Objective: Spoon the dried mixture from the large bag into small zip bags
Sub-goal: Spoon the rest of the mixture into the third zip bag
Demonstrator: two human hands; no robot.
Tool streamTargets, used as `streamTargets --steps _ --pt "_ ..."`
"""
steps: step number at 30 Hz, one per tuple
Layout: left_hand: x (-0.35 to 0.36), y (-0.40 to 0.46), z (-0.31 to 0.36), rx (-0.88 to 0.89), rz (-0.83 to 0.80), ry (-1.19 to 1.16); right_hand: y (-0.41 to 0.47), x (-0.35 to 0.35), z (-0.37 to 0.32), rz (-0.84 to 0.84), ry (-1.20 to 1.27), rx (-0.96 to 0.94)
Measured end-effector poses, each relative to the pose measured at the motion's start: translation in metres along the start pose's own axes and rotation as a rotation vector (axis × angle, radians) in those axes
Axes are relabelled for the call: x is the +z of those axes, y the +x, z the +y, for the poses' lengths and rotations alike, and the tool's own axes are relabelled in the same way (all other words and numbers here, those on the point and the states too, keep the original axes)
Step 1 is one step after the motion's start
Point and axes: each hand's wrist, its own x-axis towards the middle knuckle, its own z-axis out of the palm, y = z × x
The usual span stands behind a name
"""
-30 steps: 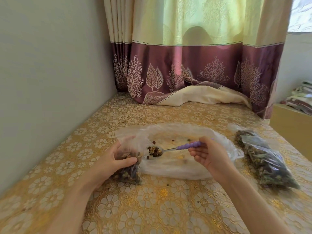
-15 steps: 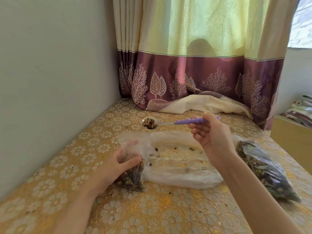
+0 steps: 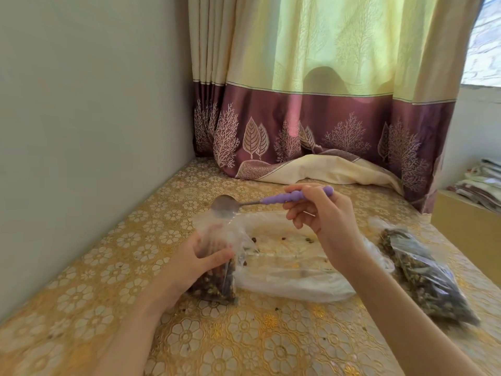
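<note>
My left hand [image 3: 199, 263] holds a small zip bag [image 3: 217, 278] upright on the table, its lower half filled with dark dried mixture. My right hand [image 3: 322, 215] grips the purple handle of a metal spoon [image 3: 225, 207]. The spoon's bowl is tipped over the small bag's open mouth and looks empty. The large clear bag [image 3: 292, 270] lies flat behind the small bag, nearly empty, with a few crumbs inside.
A filled zip bag [image 3: 423, 275] of dried mixture lies at the right on the gold flower-patterned tablecloth [image 3: 244, 337]. A grey wall runs along the left. A curtain [image 3: 311, 137] hangs at the back, its hem on the table. A wooden box [image 3: 466, 229] stands at the right.
My right hand lifted the loaded spoon out of the large bag and tipped it over the small bag; the spoon's bowl now looks empty. My left hand kept holding the small bag.
</note>
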Motion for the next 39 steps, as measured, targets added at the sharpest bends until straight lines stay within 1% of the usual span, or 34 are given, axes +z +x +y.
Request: streamTargets --steps 2,5,7,9,11,13,15,20,27,30,33,39 --pt "0.0 0.0 0.001 0.001 -0.004 -0.004 0.0 -0.006 0.0 0.035 0.042 0.003" --pt "-0.001 -0.001 0.001 0.004 0.005 0.004 0.001 -0.021 0.003 0.182 0.07 0.026" --pt "-0.002 -0.001 0.0 -0.002 0.021 -0.004 0.0 -0.033 0.011 0.298 0.025 0.069" --pt "-0.002 0.0 -0.001 -0.013 0.038 -0.025 -0.002 -0.043 0.022 0.348 -0.085 0.126" --pt "-0.003 0.0 -0.002 -0.019 0.053 -0.041 -0.004 -0.05 0.035 0.35 -0.197 0.18" --pt "-0.003 0.001 -0.003 -0.024 0.06 -0.05 -0.005 -0.053 0.046 0.366 -0.259 0.219" --pt "-0.002 0.001 -0.006 -0.04 0.073 -0.08 -0.003 -0.053 0.053 0.366 -0.285 0.234" --pt "-0.002 0.003 -0.01 -0.058 0.079 -0.114 0.003 -0.043 0.06 0.282 -0.298 0.236" --pt "-0.003 0.006 -0.013 -0.043 0.08 -0.089 0.012 -0.032 0.066 0.142 -0.2 0.339" --pt "-0.002 0.007 -0.013 -0.052 0.088 -0.104 0.014 -0.033 0.07 0.117 -0.148 0.396" --pt "-0.002 0.008 -0.013 -0.044 0.083 -0.085 0.014 -0.034 0.076 0.121 -0.093 0.446" --pt "-0.001 0.008 -0.012 -0.046 0.068 -0.045 0.015 -0.035 0.088 0.19 0.075 0.593"
